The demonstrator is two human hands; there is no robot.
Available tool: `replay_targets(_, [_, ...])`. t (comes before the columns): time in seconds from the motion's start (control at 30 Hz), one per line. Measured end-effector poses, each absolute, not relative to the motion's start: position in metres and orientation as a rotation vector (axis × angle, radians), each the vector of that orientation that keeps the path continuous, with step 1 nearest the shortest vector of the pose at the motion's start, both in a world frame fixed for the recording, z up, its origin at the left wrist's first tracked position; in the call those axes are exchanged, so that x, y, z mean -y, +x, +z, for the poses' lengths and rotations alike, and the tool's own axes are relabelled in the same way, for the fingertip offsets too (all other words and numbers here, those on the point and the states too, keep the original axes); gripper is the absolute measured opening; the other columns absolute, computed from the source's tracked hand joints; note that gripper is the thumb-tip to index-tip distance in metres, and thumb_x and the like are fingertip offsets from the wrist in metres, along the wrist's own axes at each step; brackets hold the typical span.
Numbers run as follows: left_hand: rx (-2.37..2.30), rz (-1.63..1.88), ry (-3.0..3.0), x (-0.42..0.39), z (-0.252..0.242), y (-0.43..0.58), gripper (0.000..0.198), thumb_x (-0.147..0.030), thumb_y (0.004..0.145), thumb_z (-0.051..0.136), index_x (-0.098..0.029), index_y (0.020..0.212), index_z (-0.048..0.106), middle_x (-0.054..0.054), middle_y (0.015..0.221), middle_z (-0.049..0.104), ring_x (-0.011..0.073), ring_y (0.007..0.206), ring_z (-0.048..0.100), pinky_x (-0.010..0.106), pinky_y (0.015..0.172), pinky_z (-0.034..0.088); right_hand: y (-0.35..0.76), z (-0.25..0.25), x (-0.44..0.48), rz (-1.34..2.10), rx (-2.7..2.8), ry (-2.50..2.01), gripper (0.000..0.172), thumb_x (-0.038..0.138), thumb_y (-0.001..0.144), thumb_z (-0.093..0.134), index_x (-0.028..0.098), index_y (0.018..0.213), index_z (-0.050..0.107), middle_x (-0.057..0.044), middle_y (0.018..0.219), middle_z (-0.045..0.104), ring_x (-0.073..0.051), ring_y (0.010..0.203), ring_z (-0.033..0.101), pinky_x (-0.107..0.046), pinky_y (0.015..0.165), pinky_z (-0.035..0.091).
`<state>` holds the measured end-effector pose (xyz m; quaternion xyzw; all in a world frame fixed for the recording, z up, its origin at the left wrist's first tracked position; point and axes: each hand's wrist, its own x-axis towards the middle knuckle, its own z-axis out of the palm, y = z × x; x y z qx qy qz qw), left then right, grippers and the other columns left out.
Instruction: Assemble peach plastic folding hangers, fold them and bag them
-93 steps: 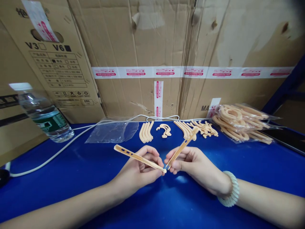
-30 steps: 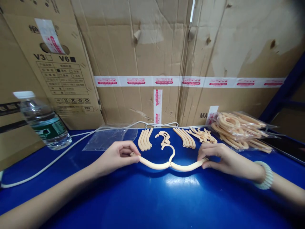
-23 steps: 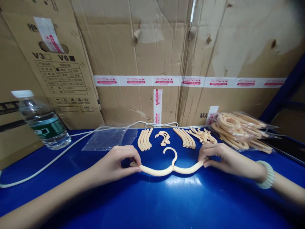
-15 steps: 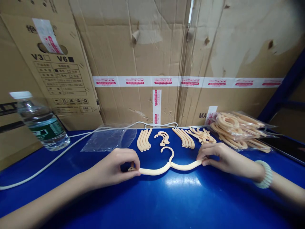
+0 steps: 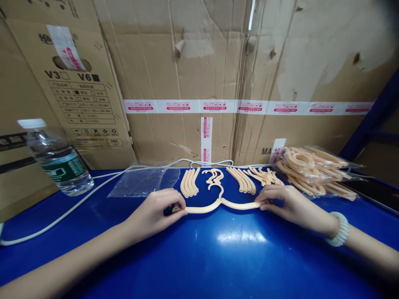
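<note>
A beige clothes hanger (image 5: pixel 204 208) with two curved arms and a hook stretches between my hands, low over the blue table. The left end is pinched between the thumb and fingers of my left hand (image 5: pixel 162 209). My right hand (image 5: pixel 282 201) grips the other end the same way. Just beyond the hook lie several loose hooks (image 5: pixel 215 176), overlapped by the hanger's hook in this view. Rows of hanger arms lie to the left (image 5: pixel 189 182) and right (image 5: pixel 241 180) of them. Small branching beige pieces (image 5: pixel 264 176) sit behind my right hand.
Clear plastic bags of beige hanger parts (image 5: pixel 311 168) are piled at the back right, near a dark flat device (image 5: pixel 370 191). A flat plastic bag (image 5: pixel 137 182), a white cable (image 5: pixel 68 211) and a water bottle (image 5: pixel 59 162) occupy the left. Cardboard (image 5: pixel 181 137) walls the back.
Both hands have carried the hanger slightly away from me, toward the loose hooks. They have also drawn a little closer together, keeping their grip on its ends.
</note>
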<state>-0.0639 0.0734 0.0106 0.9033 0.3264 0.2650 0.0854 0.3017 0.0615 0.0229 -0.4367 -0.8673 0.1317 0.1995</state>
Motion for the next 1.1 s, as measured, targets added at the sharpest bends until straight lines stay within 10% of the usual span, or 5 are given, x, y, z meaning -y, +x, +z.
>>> replay_targets(1.1, [-1.099,0.848,2.687,-0.072,-0.001,-0.059,0.013,-0.018,0.09,0.049,-0.019,0.09,0.062,0.004,0.086,0.067,0.0178,0.078,0.062,0.028,0.071,0.049,0.317,0.022,-0.067,0.504,2.425,-1.414,0.031,0.042,0.087,0.055,0.017,0.097,0.07,-0.008,0.086,0.07,-0.02,0.072,0.062,-0.032,0.066,0.05])
